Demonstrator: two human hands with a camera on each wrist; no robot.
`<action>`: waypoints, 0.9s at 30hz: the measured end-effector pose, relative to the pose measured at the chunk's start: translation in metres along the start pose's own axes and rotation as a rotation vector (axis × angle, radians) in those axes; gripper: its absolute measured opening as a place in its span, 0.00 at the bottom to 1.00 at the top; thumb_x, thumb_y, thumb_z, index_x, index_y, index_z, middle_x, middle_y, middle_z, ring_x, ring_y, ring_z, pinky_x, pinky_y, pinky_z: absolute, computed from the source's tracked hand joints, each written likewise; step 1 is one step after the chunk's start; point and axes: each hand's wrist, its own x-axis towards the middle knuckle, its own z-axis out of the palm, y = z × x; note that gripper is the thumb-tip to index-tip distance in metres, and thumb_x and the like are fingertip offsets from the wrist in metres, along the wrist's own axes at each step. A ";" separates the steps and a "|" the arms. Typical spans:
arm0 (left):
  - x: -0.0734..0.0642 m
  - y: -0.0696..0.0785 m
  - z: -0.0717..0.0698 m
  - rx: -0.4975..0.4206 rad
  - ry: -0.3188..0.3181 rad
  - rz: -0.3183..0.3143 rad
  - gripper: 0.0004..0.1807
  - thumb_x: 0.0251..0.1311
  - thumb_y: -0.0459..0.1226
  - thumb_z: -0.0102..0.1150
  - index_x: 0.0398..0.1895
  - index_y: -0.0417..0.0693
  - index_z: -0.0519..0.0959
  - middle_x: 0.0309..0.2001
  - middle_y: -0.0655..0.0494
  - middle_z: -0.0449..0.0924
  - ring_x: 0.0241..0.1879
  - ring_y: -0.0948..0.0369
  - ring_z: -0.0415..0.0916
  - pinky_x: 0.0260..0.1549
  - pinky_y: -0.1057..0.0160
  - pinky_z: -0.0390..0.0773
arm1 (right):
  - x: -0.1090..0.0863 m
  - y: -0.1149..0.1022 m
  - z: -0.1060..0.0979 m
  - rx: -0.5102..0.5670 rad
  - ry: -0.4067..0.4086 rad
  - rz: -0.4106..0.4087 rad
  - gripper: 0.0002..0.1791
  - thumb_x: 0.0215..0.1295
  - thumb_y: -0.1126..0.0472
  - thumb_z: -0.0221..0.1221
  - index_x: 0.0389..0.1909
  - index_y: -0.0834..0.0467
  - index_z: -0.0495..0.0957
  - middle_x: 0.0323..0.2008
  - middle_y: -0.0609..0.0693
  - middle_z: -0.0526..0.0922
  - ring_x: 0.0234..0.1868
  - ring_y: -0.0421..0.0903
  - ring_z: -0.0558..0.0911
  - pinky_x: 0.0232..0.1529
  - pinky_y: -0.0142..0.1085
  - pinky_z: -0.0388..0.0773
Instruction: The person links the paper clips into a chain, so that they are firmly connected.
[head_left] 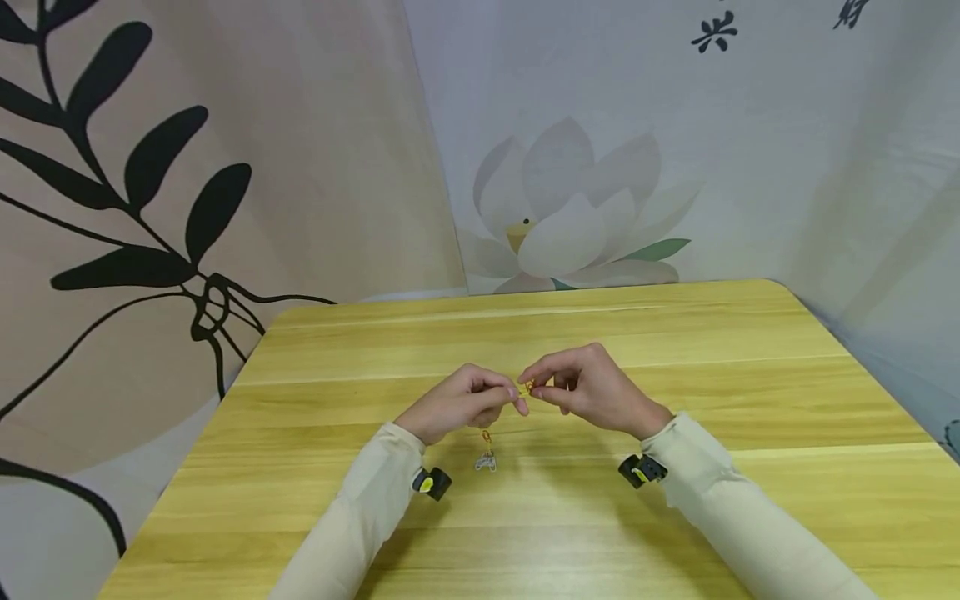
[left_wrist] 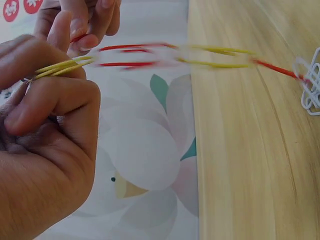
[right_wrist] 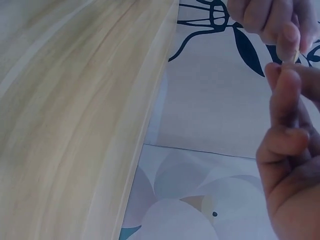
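Note:
My left hand [head_left: 459,402] pinches a yellow paper clip [left_wrist: 62,66] between thumb and curled fingers. From it a chain of linked red and yellow paper clips [left_wrist: 217,50] hangs below the hand, partly blurred. Several white paper clips [head_left: 486,461] are bunched at the chain's lower end, above the table. Close by, to the right, my right hand [head_left: 596,390] pinches a small red-orange paper clip [head_left: 529,387] between its thumb and fingertips. The fingertips of both hands nearly meet, and fingers hide much of the clips there.
A yellowish wooden table [head_left: 720,392] lies under both hands. Behind it hang cloth curtains [head_left: 337,150] printed with dark leaves and a pale lotus. On each wrist a small black camera [head_left: 642,471] is strapped over the sleeve.

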 end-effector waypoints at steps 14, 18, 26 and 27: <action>-0.001 0.005 0.002 -0.066 -0.004 -0.043 0.17 0.76 0.35 0.44 0.41 0.30 0.81 0.20 0.59 0.74 0.20 0.65 0.69 0.22 0.68 0.75 | -0.004 0.007 0.007 0.003 -0.019 0.001 0.07 0.64 0.68 0.65 0.40 0.55 0.86 0.26 0.47 0.87 0.15 0.32 0.72 0.17 0.29 0.70; -0.002 0.006 0.003 -0.073 -0.024 -0.028 0.17 0.74 0.34 0.44 0.42 0.29 0.81 0.18 0.61 0.69 0.18 0.65 0.63 0.21 0.69 0.68 | -0.004 0.010 0.011 0.015 -0.031 -0.013 0.07 0.64 0.70 0.63 0.37 0.56 0.86 0.27 0.48 0.88 0.16 0.32 0.74 0.17 0.30 0.72; -0.002 0.009 0.003 -0.043 -0.031 0.021 0.16 0.75 0.35 0.47 0.43 0.29 0.79 0.17 0.64 0.63 0.15 0.66 0.50 0.19 0.70 0.56 | 0.000 0.013 0.026 0.010 -0.193 0.016 0.08 0.63 0.71 0.63 0.40 0.58 0.82 0.26 0.52 0.87 0.17 0.33 0.76 0.21 0.29 0.75; -0.002 0.009 0.004 -0.042 -0.029 0.024 0.16 0.75 0.36 0.48 0.43 0.29 0.79 0.18 0.64 0.65 0.16 0.66 0.52 0.19 0.70 0.56 | 0.001 0.013 0.029 0.016 -0.216 0.023 0.08 0.61 0.71 0.64 0.41 0.59 0.82 0.26 0.53 0.86 0.18 0.33 0.76 0.21 0.28 0.75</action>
